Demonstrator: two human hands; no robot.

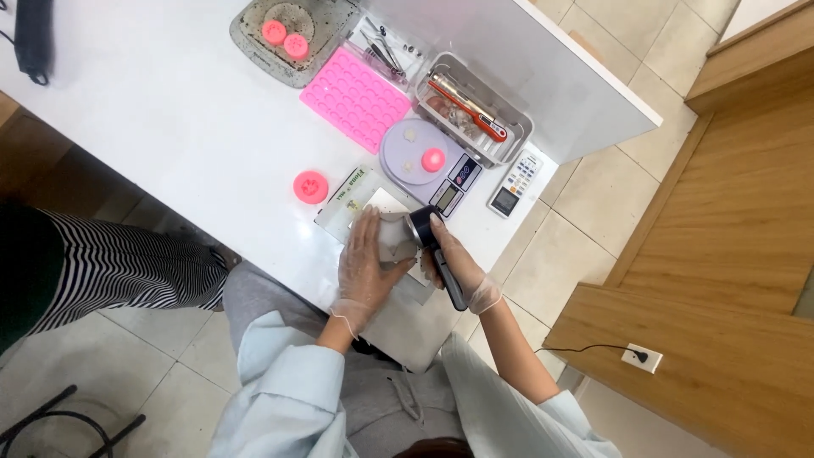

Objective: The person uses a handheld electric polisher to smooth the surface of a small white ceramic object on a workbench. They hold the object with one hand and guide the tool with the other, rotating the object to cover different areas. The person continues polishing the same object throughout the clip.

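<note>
Clamped around the black handle of a small dark pan, my right hand tips its round mouth toward the pale lump that my left hand cups from the other side. Both hands are gloved in thin clear plastic. My left palm lies flat over the lump with fingers closed loosely against it, so the piece is pinned between glove and pan rim, low over the near edge of the white table, above a clear sheet lying there.

To do this well, I judge I should keep the pan's rim touching the lump and hold my right wrist steady, letting the left hand press and turn rather than both moving at once. Whether anything is inside the pan I cannot tell; its mouth faces away from view.

Just beyond my hands sits a round digital scale carrying a small pink disc, with a calculator beside it. A pink round mould lies to the left of the sheet. Farther back are a pink silicone mat, a grey tray of tools, and a worn plate holding two pink pieces. A person in striped trousers stands at my left.
</note>
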